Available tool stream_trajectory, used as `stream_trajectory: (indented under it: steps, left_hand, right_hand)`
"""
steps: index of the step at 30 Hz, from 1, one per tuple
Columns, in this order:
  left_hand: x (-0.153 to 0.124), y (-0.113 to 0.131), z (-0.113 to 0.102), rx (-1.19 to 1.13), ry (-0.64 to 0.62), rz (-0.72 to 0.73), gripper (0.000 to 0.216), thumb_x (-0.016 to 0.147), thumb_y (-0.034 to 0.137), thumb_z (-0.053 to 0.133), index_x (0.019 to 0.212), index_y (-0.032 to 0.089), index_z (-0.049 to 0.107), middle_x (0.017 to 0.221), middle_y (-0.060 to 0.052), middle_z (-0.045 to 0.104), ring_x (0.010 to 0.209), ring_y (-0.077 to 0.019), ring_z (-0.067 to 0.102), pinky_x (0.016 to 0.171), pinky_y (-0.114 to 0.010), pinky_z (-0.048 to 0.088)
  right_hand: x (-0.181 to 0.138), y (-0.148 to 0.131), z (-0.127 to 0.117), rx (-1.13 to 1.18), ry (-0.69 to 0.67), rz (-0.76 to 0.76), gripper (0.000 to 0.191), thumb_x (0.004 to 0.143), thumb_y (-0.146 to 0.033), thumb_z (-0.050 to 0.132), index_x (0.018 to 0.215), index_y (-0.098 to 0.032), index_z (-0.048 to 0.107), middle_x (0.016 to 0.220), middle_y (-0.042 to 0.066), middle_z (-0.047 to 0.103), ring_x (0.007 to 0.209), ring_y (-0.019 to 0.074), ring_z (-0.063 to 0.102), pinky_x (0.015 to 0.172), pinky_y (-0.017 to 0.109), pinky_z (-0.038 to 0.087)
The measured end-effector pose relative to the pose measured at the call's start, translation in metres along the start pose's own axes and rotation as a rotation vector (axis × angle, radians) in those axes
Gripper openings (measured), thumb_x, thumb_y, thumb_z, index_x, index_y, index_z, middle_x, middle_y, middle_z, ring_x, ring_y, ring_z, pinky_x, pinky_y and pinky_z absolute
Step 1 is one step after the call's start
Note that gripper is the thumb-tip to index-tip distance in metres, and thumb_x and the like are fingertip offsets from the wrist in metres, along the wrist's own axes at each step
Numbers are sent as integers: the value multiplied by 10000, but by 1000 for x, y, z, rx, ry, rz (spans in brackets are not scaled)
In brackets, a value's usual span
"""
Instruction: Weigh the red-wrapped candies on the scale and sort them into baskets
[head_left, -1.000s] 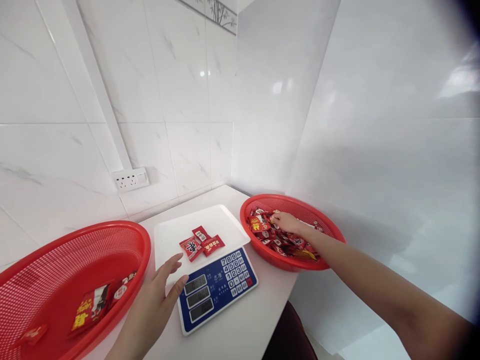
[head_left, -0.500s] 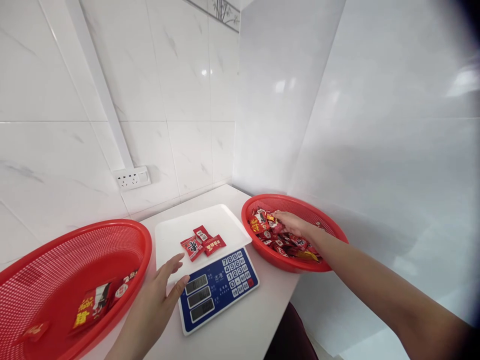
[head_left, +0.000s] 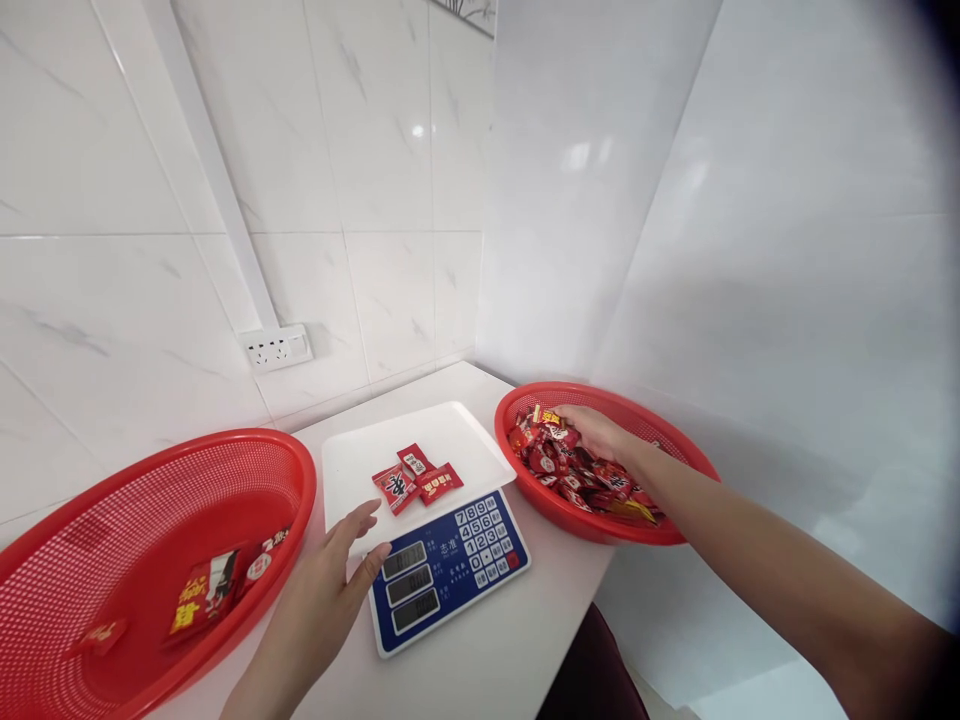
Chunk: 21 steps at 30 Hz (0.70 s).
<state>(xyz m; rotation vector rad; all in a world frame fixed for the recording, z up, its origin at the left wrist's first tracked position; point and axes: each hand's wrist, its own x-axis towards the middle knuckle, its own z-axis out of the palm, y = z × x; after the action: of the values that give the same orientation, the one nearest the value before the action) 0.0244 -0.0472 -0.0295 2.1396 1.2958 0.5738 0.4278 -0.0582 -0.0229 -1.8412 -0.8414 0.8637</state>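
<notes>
My right hand (head_left: 596, 432) reaches into the right red basket (head_left: 694, 475), its fingers closed on a small red snack packet with yellow print (head_left: 553, 418). Many similar red packets (head_left: 574, 480) lie in a heap beneath it. My left hand (head_left: 334, 575) is open, thumb and fingers apart, by the left corner of the digital scale (head_left: 450, 620). It seems to hold nothing. Three red packets (head_left: 416, 480) rest close together on the scale's white tray (head_left: 352, 460), just beyond my left fingertips.
On the left stands another red basket (head_left: 247, 450) with a larger red packet (head_left: 202, 595) and a few smaller ones inside. Both baskets and the scale are on a white table (head_left: 517, 640) in a corner. A wall socket (head_left: 276, 347) is behind.
The view has shifted slightly, so everything sits a little further right. My right hand has lifted a packet slightly and disturbed the heap. My left hand stays beside the scale.
</notes>
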Motion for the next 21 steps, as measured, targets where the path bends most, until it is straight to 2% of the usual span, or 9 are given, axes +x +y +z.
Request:
stream_trajectory:
  steps: [5,10,15,18,21]
  left_hand:
    - [0,0,1,-25,0,-14,474,835,500,389,1270,316,422,1189,-65,598,1109,-250,543,860,-394,465]
    - [-3,7,-3,-159,-29,-25,468,831,484,413,1257,292,442,1195,-84,589,1133,-248,523,884,-402,455]
    - [-7,16,-6,-366,-62,-6,439,827,455,450,1205,235,484,1151,-84,602,1078,-210,553,887,-352,461]
    - [-8,19,-4,-477,-79,24,408,834,441,459,1179,226,496,1111,-76,605,1036,-196,563,875,-340,460]
    - [-7,20,0,-571,-92,45,378,832,414,477,1153,215,503,1020,-59,624,956,-183,575,827,-323,465]
  right_hand:
    - [-12,-18,9,123,-57,-85,283,825,-313,417,957,-147,604,889,93,690,794,205,637,685,283,512]
    - [-38,-37,44,231,-206,-177,214,809,-293,489,940,-172,608,958,68,682,855,196,637,724,283,519]
    - [-75,-47,94,280,-533,-202,264,736,-357,629,923,-171,651,859,53,700,842,195,642,785,311,495]
    - [-96,-51,120,194,-715,-236,363,717,-436,645,970,-176,658,858,36,695,829,181,634,790,316,476]
    - [-111,-52,139,70,-825,-349,361,744,-466,606,958,-182,666,890,28,679,833,161,610,787,299,454]
